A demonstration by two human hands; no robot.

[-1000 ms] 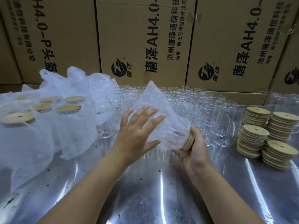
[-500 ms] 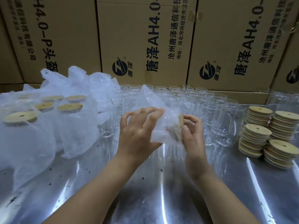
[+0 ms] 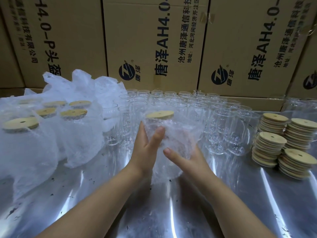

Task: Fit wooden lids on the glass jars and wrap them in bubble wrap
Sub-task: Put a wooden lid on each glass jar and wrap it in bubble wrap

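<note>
A glass jar wrapped in bubble wrap (image 3: 173, 134) stands upright on the shiny metal table (image 3: 154, 212), with a wooden lid (image 3: 159, 115) on top. My left hand (image 3: 145, 152) presses flat against its left side, fingers straight. My right hand (image 3: 188, 162) cups its lower right side, thumb stretched out in front. That hand's fingers are blurred behind the wrap. Several rows of bare glass jars (image 3: 221, 131) stand right behind.
Several wrapped, lidded jars (image 3: 25, 143) crowd the left of the table. Stacks of wooden lids (image 3: 272, 148) sit at the right. A wall of printed cardboard boxes (image 3: 154, 40) closes off the back.
The jar was lying sideways between my hands with its lid to the right. It now stands upright, lid on top, with both hands flat on the wrap around it.
</note>
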